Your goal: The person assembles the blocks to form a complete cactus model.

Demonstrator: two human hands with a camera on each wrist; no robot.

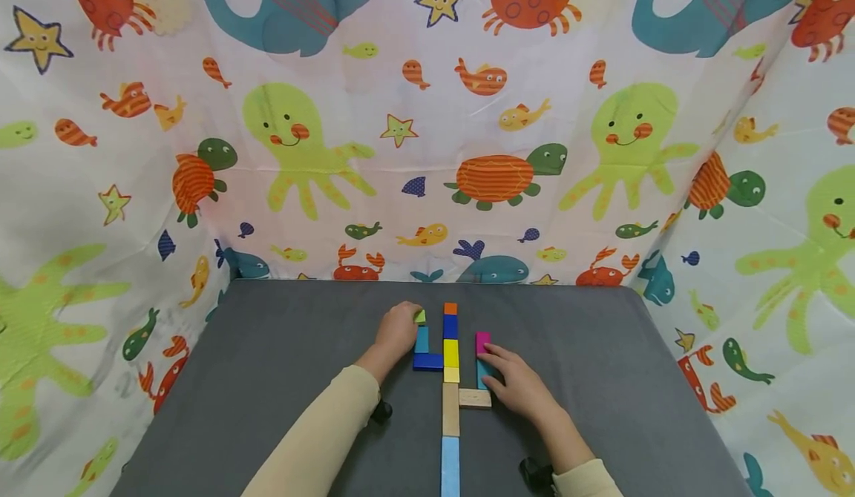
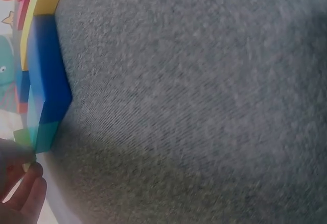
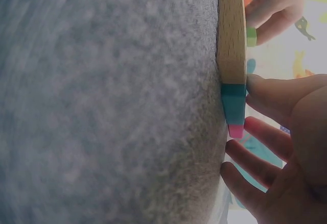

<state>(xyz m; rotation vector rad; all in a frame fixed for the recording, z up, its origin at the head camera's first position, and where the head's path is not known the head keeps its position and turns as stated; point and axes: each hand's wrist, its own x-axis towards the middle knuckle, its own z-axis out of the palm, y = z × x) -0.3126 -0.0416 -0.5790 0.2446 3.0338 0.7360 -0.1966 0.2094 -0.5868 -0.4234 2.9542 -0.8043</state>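
My left hand [image 1: 395, 334] pinches a small green block [image 1: 420, 317] between thumb and fingers. It is at the far end of a teal block [image 1: 421, 340], which stands off a dark blue block [image 1: 428, 362] lying crosswise. On the other side, my right hand [image 1: 524, 386] has its fingers spread beside a pink block [image 1: 482, 339] and a teal block lined up end to end. In the right wrist view, the thumb is right at the edge of this teal block [image 3: 234, 104] and the index fingertip at the pink one. A short wooden block [image 1: 475, 398] lies crosswise at their near end.
Between the hands runs a straight column of blocks: orange [image 1: 450, 308], blue [image 1: 450, 326], yellow [image 1: 451, 352], wooden [image 1: 450, 409] and light blue [image 1: 450, 467]. The grey table [image 1: 287, 334] ends at a curtain [image 1: 414, 245] printed with sea animals, which also hangs along both sides.
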